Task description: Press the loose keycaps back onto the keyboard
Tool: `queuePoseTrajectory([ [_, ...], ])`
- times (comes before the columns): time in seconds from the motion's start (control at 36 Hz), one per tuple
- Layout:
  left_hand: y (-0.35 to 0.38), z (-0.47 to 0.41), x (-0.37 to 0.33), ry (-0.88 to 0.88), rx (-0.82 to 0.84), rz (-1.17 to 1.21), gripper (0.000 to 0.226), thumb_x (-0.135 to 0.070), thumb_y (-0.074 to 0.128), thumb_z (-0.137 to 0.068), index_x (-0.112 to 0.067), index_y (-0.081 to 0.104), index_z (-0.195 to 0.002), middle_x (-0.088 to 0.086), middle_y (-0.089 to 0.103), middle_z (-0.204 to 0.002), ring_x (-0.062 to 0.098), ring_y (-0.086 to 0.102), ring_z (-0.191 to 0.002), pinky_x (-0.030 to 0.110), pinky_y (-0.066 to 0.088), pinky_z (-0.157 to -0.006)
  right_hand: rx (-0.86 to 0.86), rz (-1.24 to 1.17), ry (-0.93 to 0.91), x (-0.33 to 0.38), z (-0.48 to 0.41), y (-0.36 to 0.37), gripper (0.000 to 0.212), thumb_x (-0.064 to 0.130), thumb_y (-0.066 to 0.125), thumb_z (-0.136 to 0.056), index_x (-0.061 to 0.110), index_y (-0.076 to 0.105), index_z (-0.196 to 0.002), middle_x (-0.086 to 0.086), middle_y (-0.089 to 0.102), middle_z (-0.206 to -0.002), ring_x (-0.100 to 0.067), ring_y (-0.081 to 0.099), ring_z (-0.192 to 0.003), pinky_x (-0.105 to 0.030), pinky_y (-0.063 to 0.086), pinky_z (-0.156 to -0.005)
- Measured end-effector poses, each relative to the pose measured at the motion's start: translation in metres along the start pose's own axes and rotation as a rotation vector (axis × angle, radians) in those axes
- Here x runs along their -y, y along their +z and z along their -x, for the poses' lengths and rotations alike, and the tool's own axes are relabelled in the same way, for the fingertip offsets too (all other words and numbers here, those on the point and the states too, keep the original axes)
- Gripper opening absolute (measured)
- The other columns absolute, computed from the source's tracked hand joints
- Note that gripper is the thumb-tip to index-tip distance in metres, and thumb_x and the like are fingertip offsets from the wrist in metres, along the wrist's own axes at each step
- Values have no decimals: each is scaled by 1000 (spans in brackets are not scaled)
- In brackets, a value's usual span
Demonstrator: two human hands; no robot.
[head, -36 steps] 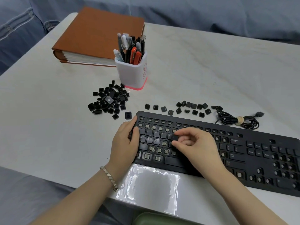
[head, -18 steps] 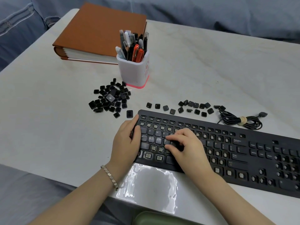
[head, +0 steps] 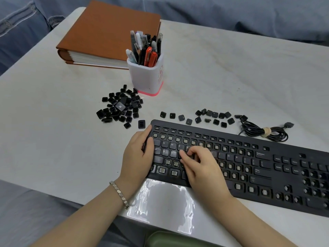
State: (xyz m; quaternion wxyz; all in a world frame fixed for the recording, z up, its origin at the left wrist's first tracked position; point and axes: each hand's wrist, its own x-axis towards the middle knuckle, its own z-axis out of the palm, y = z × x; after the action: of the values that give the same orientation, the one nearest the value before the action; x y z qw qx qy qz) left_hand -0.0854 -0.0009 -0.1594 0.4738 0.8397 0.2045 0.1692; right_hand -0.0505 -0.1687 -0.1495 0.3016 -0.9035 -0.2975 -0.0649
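Many sockets on the keyboard [head: 249, 168] are sitting bare while the right hand [head: 201, 166] is pressing curled fingertips [head: 183, 156] onto a home-row spot; whether a keycap lies beneath cannot be told. The left hand [head: 138, 155] is bracing the keyboard's left edge, fingers loosely bent and gripping nothing. Off-centre pressing is risking a crooked, unlatched cap, and the loose keycaps [head: 121, 107] are waiting beyond the keyboard.

on the keyboard [head: 249, 166] the seated top-row caps read q, w, e and r, with a and s on the row below, and further right i, o and p. one wide cap at the right of the letter block reads backspace, small and faint. among the loose keycaps [head: 179, 117] lying just behind it, n, x, c, v and b can be made out. the pen holder [head: 147, 77] bears red print on its side, too small to read.
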Motion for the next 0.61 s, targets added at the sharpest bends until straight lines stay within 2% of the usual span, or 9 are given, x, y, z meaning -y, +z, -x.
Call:
queuePoseTrajectory([
  [0.08, -1, 0, 0, 2, 3, 3, 36, -6, 46, -97, -13, 53, -132, -23, 53, -105, -21, 46, -97, -5, 29, -79, -6, 130, -141, -3, 5, 1, 33, 24, 45, -92, 2, 66, -105, -10, 54, -94, -23, 52, -73, -30, 46, -61],
  [0.17, 0, 1, -1, 20, -5, -6, 38, -17, 44, -95, -14, 54, -132, -24, 52, -105, -20, 46, -98, -5, 29, -80, -20, 200, -230, -7, 9, 0, 41, 30, 35, -98, 3, 64, -108, -9, 46, -104, -24, 48, -80, -31, 46, -63],
  [0.22, 0, 1, -1, 21, -9, -7, 44, -23, 41, -91, -16, 54, -132, -25, 51, -105, -20, 46, -98, -5, 29, -80, -16, 227, -242, -8, 9, -1, 41, 30, 36, -97, 3, 66, -106, -8, 44, -105, -23, 45, -82, -32, 45, -62],
  [0.33, 0, 1, 0, 25, -11, -15, 40, -18, 43, -94, -14, 53, -132, -26, 51, -105, -22, 45, -99, -5, 29, -80, 34, 235, -221, -7, 7, -3, 36, 29, 44, -90, 6, 67, -103, -7, 45, -103, -23, 47, -82, -32, 46, -61],
  [0.44, 0, 0, 0, 14, -4, -16, 37, -6, 47, -96, -14, 54, -132, -24, 52, -105, -21, 46, -98, -4, 30, -80, 172, 62, -150, -7, -7, -15, 33, 30, 46, -87, 10, 71, -93, -4, 54, -87, -20, 50, -71, -30, 48, -62],
  [0.53, 0, 1, -1, 4, -2, 15, 37, -6, 46, -96, -15, 54, -132, -21, 54, -105, -18, 48, -97, -3, 31, -80, 236, -79, -65, -12, -38, -31, 23, 27, 56, -84, 13, 74, -89, -1, 61, -84, -17, 57, -76, -25, 45, -73],
  [0.61, 0, 1, -1, 1, 0, 24, 37, -6, 46, -97, -15, 53, -132, -20, 55, -104, -17, 49, -96, -3, 32, -80, 179, -81, 61, -26, -80, -45, 19, 9, 63, -84, 13, 72, -100, -4, 66, -96, -14, 57, -83, -22, 40, -83],
])
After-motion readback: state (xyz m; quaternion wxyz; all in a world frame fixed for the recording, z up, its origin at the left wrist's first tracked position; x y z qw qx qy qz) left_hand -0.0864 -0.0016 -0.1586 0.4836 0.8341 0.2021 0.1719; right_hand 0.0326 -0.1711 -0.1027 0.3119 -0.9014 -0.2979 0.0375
